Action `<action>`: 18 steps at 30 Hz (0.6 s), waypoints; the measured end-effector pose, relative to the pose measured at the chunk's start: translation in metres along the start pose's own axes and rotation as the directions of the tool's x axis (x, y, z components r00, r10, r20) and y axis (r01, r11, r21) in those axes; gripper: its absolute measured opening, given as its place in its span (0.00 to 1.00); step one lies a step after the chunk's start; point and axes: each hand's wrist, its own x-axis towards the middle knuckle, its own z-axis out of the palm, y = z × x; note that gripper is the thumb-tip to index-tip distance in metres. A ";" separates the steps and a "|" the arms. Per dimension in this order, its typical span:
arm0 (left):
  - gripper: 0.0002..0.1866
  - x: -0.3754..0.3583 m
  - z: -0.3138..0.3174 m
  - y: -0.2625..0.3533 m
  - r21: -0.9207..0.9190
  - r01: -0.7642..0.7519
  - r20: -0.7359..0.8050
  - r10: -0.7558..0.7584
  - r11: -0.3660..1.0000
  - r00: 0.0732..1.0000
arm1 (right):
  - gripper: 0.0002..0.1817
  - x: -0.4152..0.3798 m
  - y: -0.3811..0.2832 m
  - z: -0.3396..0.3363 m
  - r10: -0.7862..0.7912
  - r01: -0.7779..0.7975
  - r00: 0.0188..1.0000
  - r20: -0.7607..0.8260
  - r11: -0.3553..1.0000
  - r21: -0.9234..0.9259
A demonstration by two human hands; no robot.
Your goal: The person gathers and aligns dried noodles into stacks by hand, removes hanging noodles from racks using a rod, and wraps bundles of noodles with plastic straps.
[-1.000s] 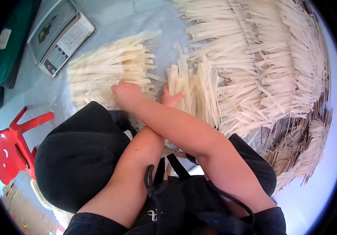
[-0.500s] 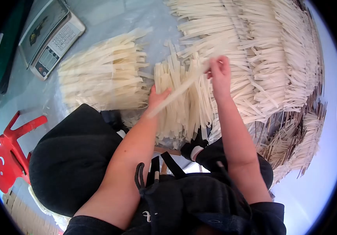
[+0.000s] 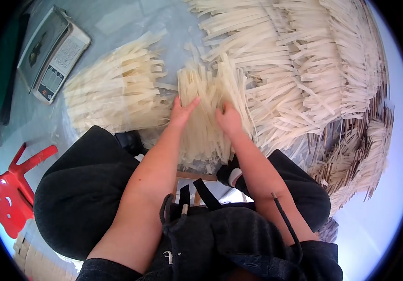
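Note:
A bundle of pale flat strips (image 3: 201,126) lies between my knees. At its left edge rests my left hand (image 3: 183,110), thumb and fingers apart, with nothing gripped. My right hand (image 3: 228,117) is on the right part of the bundle, fingers curled in among the strips; what they hold, if anything, is hidden. Left of the bundle is a separate pile of pale strips (image 3: 117,86), partly under clear plastic.
Large overlapping rows of strips (image 3: 304,70) fill the right side, with darker stalks (image 3: 351,154) at their edge. A scale (image 3: 54,56) stands at the upper left. A red plastic stool (image 3: 9,199) is at the far left.
My right hand has come down and left onto the bundle; the single strip it held up is no longer seen apart from the others. My left hand has barely moved.

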 end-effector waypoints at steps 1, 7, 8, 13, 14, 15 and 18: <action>0.48 0.003 0.001 -0.003 0.075 0.007 -0.028 -0.005 0.997 1.000 | 0.20 0.008 0.017 -0.004 -0.009 0.018 0.994 -0.106 0.996 0.084; 0.53 0.014 -0.001 -0.015 0.130 -0.021 -0.053 0.028 0.991 0.998 | 0.22 0.016 0.022 -0.012 0.073 -0.077 0.997 0.026 0.971 0.226; 0.54 0.013 0.000 -0.014 0.076 -0.035 -0.030 0.038 0.997 0.999 | 0.21 0.011 0.010 -0.003 0.070 -0.072 0.997 0.016 0.982 0.173; 0.57 0.002 0.006 -0.020 0.323 -0.076 -0.231 0.156 0.943 0.960 | 0.25 -0.012 -0.034 0.029 -0.147 0.123 0.987 0.065 0.951 0.285; 0.58 -0.002 0.007 -0.022 0.349 -0.097 -0.336 0.221 0.932 0.915 | 0.24 -0.016 -0.040 0.026 -0.224 0.161 0.959 0.174 0.935 0.316; 0.58 -0.004 0.007 -0.023 0.349 -0.095 -0.331 0.217 0.932 0.918 | 0.24 -0.019 -0.041 0.024 -0.298 0.192 0.913 0.279 0.917 0.351; 0.59 -0.004 0.005 -0.019 0.248 -0.212 -0.282 0.280 0.945 0.918 | 0.23 -0.001 -0.031 0.005 -0.210 0.113 0.936 0.282 0.940 0.323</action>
